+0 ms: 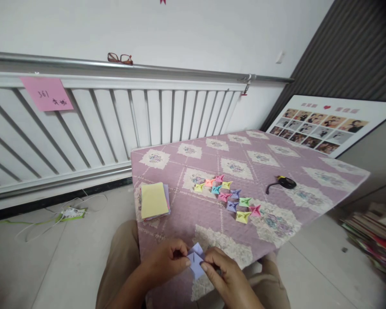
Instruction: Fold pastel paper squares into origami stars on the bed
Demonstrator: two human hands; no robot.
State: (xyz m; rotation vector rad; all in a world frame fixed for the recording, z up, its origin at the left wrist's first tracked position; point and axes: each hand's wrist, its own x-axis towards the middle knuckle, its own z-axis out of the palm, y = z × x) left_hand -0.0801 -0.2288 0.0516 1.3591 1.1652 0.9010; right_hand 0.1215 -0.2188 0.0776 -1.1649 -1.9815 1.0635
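Note:
Between my two hands, over the near edge of the table, is a small piece of folded lavender paper (pixel 197 262) with pointed corners and crossing creases. My left hand (pixel 170 262) pinches its left side between thumb and fingers. On the right side, my right hand (pixel 223 270) grips it the same way. Beyond them on the cloth stand two rough rows of small folded paper pieces (pixel 224 197) in yellow, pink, orange, blue, purple and green. To the left lies a stack of coloured paper (pixel 153 200) with a yellow sheet on top.
A purple floral tablecloth (pixel 180 231) covers the table. A black object with a strap (pixel 286 182) lies at the right. A white radiator (pixel 116 124) runs behind, with glasses (pixel 120 58) on its pipe. A photo board (pixel 328 124) leans at the back right; a power strip (pixel 71 213) lies on the floor.

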